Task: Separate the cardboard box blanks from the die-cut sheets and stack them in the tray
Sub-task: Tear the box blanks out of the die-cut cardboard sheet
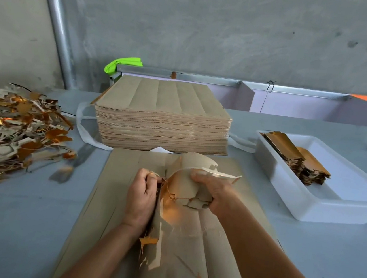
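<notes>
Early going: two short piles of blanks (pixel 306 162) lie in the tray (pixel 308 207); a thick stack of die-cut sheets (pixel 162 117) remains. Left hand (pixel 142 194) grips scrap; right hand (pixel 212 188) grips a curled blank (pixel 187 174).

1. A single head-worn view looks forward and steeply down over the sheet stack (pixel 162 115).
2. It sits close above the table (pixel 17 222) on the near side of the stack.
3. It faces the grey wall (pixel 214 27) behind the stack.
</notes>
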The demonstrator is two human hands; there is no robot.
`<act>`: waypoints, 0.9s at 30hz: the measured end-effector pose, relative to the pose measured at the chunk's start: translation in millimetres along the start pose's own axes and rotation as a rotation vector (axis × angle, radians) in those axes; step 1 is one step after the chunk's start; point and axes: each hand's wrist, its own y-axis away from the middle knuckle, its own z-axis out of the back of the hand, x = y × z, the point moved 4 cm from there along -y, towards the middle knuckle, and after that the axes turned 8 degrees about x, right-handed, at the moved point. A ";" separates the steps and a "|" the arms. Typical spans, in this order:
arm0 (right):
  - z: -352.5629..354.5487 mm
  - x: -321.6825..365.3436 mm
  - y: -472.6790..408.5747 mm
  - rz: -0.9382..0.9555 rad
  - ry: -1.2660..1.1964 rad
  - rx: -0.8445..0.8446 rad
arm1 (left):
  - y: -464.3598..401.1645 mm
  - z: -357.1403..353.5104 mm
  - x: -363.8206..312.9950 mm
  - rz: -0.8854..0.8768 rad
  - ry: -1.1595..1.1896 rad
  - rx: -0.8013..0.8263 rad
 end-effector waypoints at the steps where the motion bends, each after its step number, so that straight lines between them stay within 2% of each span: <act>1: -2.0 0.8 -0.2 0.013 -0.003 -0.014 | -0.1 -1.3 -0.2 0.004 -0.005 0.019; 3: -2.7 3.9 -1.4 0.056 0.056 -0.053 | -1.2 -2.5 -3.0 0.027 -0.015 0.020; 8: 16.8 9.0 7.6 0.165 0.317 -0.111 | -17.6 22.0 1.4 0.307 0.132 -0.216; 11: 37.5 9.1 16.7 0.163 0.427 -0.143 | -24.3 38.6 14.1 0.433 0.119 -0.298; 13: 44.9 8.7 23.2 0.144 0.427 -0.116 | -21.8 37.4 16.0 0.459 0.130 -0.294; 15: 45.4 9.5 30.1 0.152 0.408 -0.072 | -17.9 27.8 8.0 0.344 0.097 -0.235; 18: 37.5 14.9 39.8 0.197 0.458 -0.027 | -10.0 4.6 -15.4 0.046 -0.230 0.086; 20: 30.8 20.2 46.3 0.213 0.523 -0.009 | -3.4 -6.5 -28.4 -0.084 -0.421 0.269; 23: 21.8 33.4 60.4 0.277 0.680 -0.008 | 2.6 -10.0 -63.5 -0.304 -0.453 0.305; 24: 17.6 37.9 66.7 0.305 0.748 -0.003 | 3.7 -15.0 -73.3 -0.374 -0.518 0.370; 27: 2.9 48.4 84.9 0.392 0.989 0.037 | 6.1 -40.2 -79.7 -0.411 -0.818 0.613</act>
